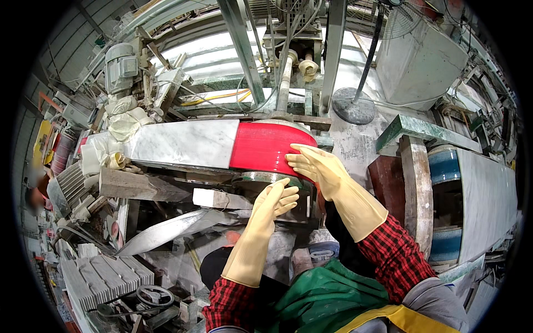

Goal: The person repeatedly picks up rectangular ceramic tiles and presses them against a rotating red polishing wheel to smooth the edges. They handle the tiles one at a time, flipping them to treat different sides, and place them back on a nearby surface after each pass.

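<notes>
Two gloved hands work at a red band (261, 147) wrapped around a machine's drum, just right of a white marble slab (183, 143). The right hand (313, 165) lies flat on the band's right curve, fingers spread open. The left hand (273, 202) reaches up just below the band, fingers loosely curled, gripping nothing. The step appears to be seating the band; next likely needs even pressing along its edge.

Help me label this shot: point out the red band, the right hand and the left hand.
red band (261, 147), head view, middle of its curved face
right hand (315, 164), head view, back of glove
left hand (273, 201), head view, back of glove
</notes>
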A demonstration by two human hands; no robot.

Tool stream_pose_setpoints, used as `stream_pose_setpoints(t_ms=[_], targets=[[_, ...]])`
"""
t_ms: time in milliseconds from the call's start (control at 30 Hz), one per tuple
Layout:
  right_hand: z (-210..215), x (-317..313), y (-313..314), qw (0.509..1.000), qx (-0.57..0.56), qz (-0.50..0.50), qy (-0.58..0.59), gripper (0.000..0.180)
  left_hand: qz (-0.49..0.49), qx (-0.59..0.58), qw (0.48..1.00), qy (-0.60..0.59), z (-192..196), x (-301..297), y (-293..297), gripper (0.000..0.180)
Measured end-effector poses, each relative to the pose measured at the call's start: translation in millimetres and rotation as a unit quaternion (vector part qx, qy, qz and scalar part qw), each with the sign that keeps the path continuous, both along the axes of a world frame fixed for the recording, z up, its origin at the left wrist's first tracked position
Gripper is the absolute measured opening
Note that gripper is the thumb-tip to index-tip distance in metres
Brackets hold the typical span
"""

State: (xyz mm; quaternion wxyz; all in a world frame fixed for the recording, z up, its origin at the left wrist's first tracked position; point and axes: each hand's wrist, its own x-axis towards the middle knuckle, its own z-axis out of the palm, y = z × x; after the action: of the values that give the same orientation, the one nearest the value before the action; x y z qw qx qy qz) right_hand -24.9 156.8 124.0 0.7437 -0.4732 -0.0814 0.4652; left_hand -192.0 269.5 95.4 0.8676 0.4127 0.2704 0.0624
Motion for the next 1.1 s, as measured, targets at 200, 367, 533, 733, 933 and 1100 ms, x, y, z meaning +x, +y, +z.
stream_pose_setpoints(t_ms=[200, 367, 533, 733, 933, 1100], targets=[[0.5, -1.8, -1.1, 1.0, 0.002, 0.001, -0.011, 0.043, 0.006, 0.006, 1.0, 0.004, 3.1, -0.7, -1.3, 0.041], [2.7, -1.0, -1.9, 1.0, 0.005, 0.005, -0.011, 0.042, 0.004, 0.003, 1.0, -0.001, 2.1, -0.5, -1.1, 0.041], [2.0, -1.7, -1.3, 1.0, 0.005, 0.001, -0.01, 0.042, 0.004, 0.003, 1.0, 0.0, 1.4, -0.5, -0.8, 0.04], [1.4, -1.7, -1.4, 1.0, 0.005, 0.001, -0.003, 0.043, 0.006, -0.004, 1.0, -0.002, -1.9, -0.7, -0.2, 0.04], [-0.4, -0.5, -1.5, 1.0, 0.008, 0.003, 0.001, 0.042, 0.002, -0.001, 1.0, -0.002, 1.1, 0.4, -1.0, 0.042], [-1.0, 0.2, -2.4, 1.0, 0.008, 0.005, -0.001, 0.041, 0.006, 0.001, 1.0, 0.0, 0.8, 0.5, -0.8, 0.042]])
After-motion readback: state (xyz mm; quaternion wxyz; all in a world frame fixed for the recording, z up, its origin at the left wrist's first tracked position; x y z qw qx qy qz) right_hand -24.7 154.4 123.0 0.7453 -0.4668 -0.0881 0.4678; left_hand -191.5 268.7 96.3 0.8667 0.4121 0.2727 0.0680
